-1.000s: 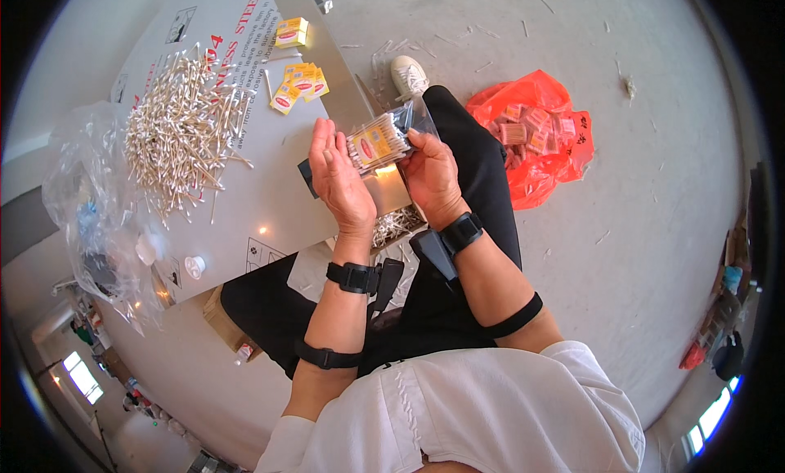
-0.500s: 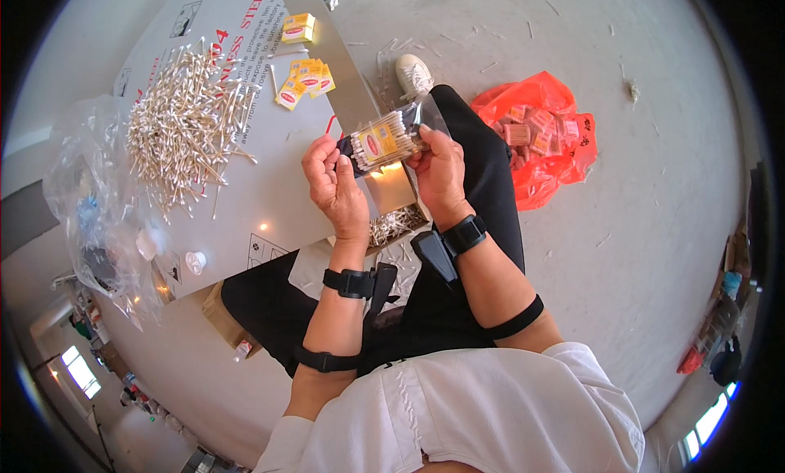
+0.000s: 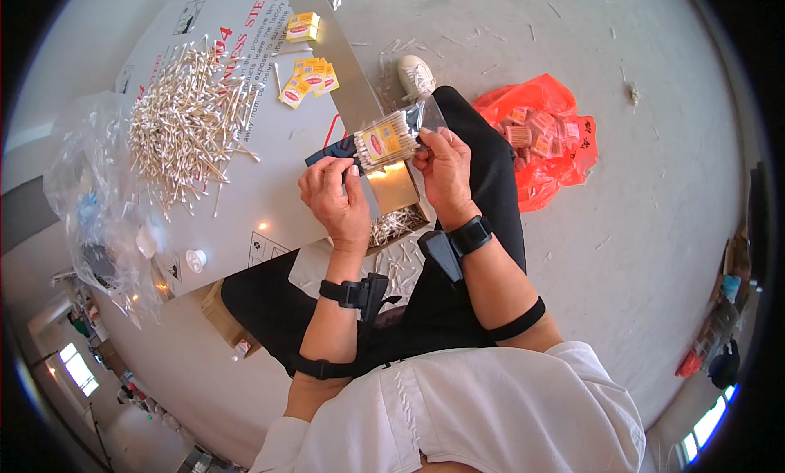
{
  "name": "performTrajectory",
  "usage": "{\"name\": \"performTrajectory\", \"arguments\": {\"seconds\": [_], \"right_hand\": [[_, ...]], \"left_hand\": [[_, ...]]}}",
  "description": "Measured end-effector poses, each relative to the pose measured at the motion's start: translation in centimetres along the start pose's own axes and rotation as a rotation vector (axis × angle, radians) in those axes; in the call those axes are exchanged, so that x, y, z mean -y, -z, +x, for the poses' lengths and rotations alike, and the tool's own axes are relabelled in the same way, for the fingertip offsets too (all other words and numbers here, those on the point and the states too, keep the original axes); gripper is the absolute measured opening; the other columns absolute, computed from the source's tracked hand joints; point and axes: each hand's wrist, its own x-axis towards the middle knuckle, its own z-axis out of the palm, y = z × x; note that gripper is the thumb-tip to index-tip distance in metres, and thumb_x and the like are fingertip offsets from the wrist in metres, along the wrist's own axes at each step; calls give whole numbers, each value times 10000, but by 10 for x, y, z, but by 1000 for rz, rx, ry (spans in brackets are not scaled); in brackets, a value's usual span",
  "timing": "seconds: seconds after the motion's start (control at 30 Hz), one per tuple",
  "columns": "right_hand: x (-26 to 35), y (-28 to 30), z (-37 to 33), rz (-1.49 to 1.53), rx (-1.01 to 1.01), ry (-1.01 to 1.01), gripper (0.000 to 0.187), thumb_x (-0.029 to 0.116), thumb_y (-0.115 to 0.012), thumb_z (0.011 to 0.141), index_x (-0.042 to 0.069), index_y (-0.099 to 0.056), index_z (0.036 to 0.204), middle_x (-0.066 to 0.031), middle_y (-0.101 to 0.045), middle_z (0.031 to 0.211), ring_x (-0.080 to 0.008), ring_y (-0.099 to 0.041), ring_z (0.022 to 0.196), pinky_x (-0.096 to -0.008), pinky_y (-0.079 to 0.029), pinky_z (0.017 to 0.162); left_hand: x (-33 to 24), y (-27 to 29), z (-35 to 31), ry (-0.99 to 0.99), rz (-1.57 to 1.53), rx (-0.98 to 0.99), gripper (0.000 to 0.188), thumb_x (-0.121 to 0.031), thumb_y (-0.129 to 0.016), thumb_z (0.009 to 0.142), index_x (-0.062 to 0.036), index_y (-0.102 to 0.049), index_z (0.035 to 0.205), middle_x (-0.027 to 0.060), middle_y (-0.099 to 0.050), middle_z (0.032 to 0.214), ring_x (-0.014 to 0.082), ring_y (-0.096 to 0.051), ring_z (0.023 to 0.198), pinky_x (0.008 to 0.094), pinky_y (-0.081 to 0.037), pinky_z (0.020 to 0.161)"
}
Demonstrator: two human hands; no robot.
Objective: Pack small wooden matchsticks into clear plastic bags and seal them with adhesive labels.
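A clear packet of cotton swabs (image 3: 386,140) with a yellow label card is held up over the table's edge. My right hand (image 3: 446,166) is closed on its right end, thumb on top of the clear film. At the packet's left end, a dark strip (image 3: 327,152) sticks out. My left hand (image 3: 337,199) has its fingers curled and pinched at the lower edge of that strip. Below the packet stands an open cardboard box (image 3: 421,219) with loose cotton swabs (image 3: 394,225) in it.
The film-covered table (image 3: 282,191) bears a large heap of cotton swabs (image 3: 184,130), yellow label cards (image 3: 309,82), a stack of cards (image 3: 302,26) and a crumpled clear bag (image 3: 78,179). A red plastic bag (image 3: 564,166) of packed swabs lies on the floor at right, with scattered swabs about.
My left hand has shifted slightly left and down from the packet's end, and more of the dark strip shows. My right hand keeps its grip, moving slightly right.
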Motion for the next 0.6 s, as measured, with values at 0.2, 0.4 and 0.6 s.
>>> {"name": "performTrajectory", "arguments": {"seconds": [0.2,0.4,0.6], "right_hand": [[0,0,1,-14,-4,-6,160,37,-646,871,102,-565,749,32,-547,710,-69,-486,563,-232,-406,513],[-1,0,1,2,15,2,172,79,-662,862,103,-580,713,40,-543,673,-50,-465,553,-215,-383,498],[-2,1,4,10,17,-3,204,73,-673,848,114,-557,685,42,-529,652,-56,-468,543,-217,-385,493]], "left_hand": [[-4,-5,6,9,7,6,142,-76,-696,791,-107,-665,926,42,-610,945,271,-534,992,412,-384,860],[-4,-11,7,14,19,2,137,-100,-705,791,-127,-661,918,21,-614,942,263,-537,997,413,-371,860],[-7,-12,8,29,44,-3,114,-125,-700,804,-129,-658,910,14,-616,949,259,-536,1003,421,-368,861]]}}
